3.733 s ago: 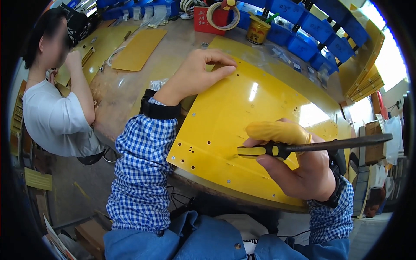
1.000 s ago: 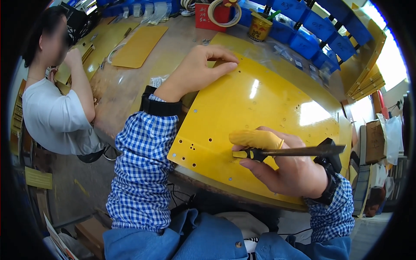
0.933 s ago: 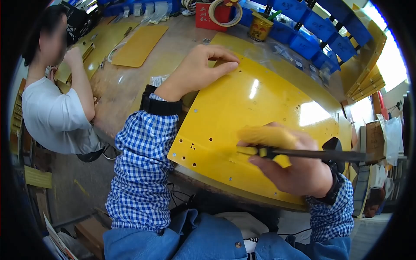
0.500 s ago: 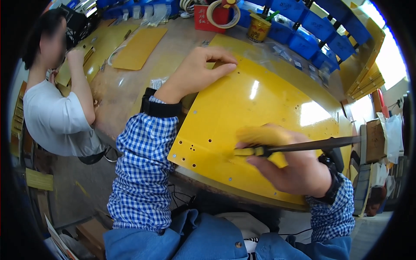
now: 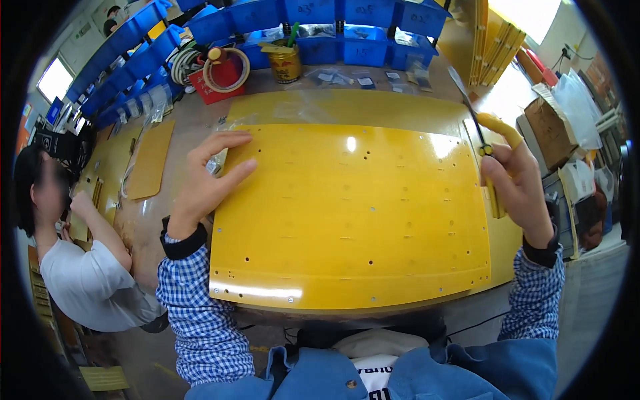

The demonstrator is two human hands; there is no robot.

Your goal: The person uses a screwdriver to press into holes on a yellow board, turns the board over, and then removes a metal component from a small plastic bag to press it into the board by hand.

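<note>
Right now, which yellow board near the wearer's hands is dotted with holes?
The large board between the left hand and the right hand. No holes can be made out on the smaller board farther left or on the partly covered yellow sheet.

Sleeves [image 5: 207, 327] blue-and-white checked, wrinkled; wristbands [image 5: 187, 247] plain black; jacket [image 5: 467, 373] blue, round button [image 5: 351, 384]; shirt [image 5: 367, 362] white, dark-lettered; finger cot [image 5: 499, 125] yellow, right side.
</note>
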